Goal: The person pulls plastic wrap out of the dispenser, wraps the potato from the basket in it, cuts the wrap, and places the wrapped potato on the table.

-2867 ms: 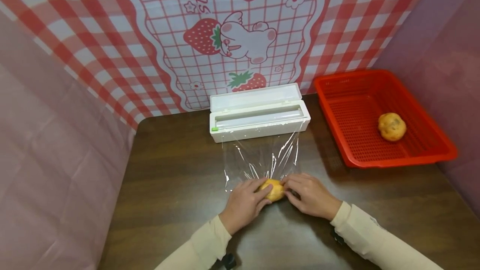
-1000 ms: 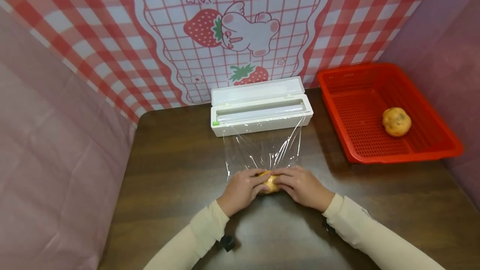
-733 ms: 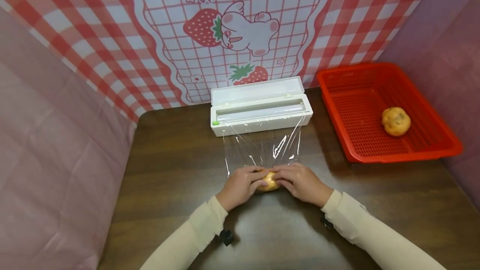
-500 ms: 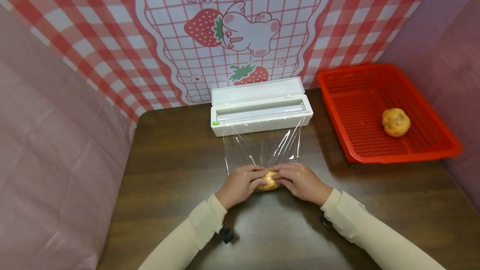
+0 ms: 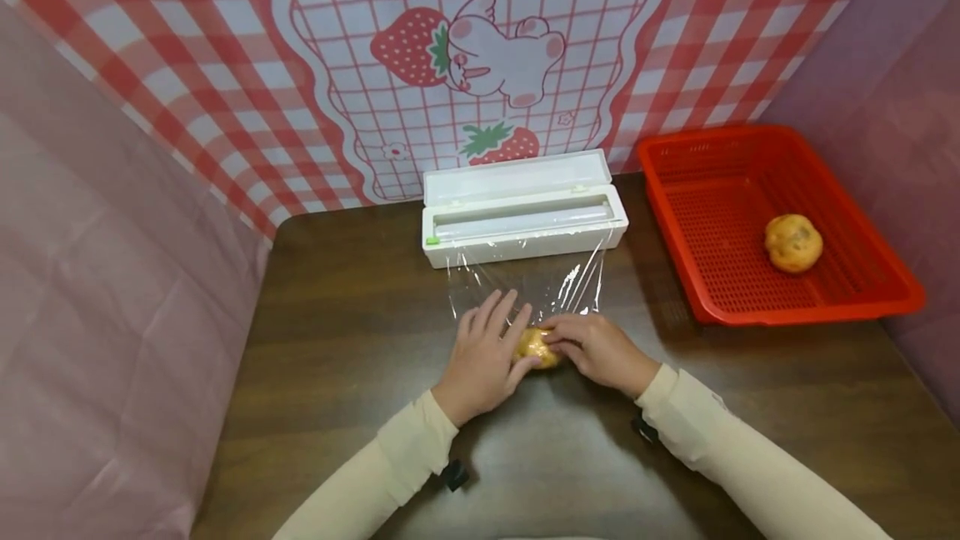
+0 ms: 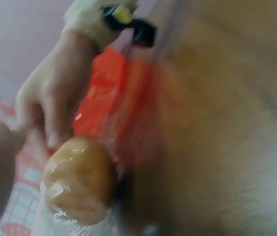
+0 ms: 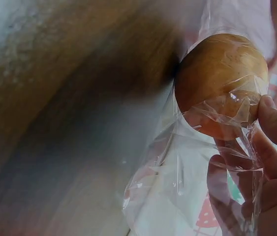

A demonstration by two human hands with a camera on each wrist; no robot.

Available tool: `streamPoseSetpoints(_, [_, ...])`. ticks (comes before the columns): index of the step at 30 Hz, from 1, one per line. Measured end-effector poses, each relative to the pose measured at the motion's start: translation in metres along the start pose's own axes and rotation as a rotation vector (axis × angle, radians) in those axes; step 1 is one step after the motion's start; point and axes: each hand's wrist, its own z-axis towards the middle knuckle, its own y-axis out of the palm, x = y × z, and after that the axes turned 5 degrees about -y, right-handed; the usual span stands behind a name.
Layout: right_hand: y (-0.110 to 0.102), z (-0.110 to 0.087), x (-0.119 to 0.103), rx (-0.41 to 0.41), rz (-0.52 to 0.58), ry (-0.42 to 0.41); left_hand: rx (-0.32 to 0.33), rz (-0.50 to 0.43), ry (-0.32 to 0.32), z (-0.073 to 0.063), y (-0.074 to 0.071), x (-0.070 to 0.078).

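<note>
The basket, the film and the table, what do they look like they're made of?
Basket: probably plastic, slightly shiny, with molded, perforated sides. Film: likely clear plastic, thin and glossy, showing wrinkles and bright glints. Table: wood or wood-look laminate, satin, streaked brown grain.

Glossy plastic film [image 5: 572,280], smooth plastic box [image 5: 517,178], plastic basket [image 5: 708,223], satin wood-grain table [image 5: 337,332], matt cloth backdrop [image 5: 502,65]

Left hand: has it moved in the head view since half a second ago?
Yes. Judged against the white box, the left hand has opened out forward: its fingertips now reach nearer the box's front.
</note>
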Motion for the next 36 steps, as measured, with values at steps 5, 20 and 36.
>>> streamPoseSetpoints(5, [-0.002,0.001,0.006,0.029,0.017,0.020,0.306,0.113,0.086,-0.008,0.008,0.009])
streamPoseSetpoints(20, [-0.004,0.005,0.012,-0.022,0.058,0.116,0.182,0.089,0.084,-0.008,0.031,-0.003])
streamPoseSetpoints(36, [-0.009,-0.004,0.017,-0.094,-0.119,0.119,0.072,-0.077,-0.015,0.003,0.034,-0.016])
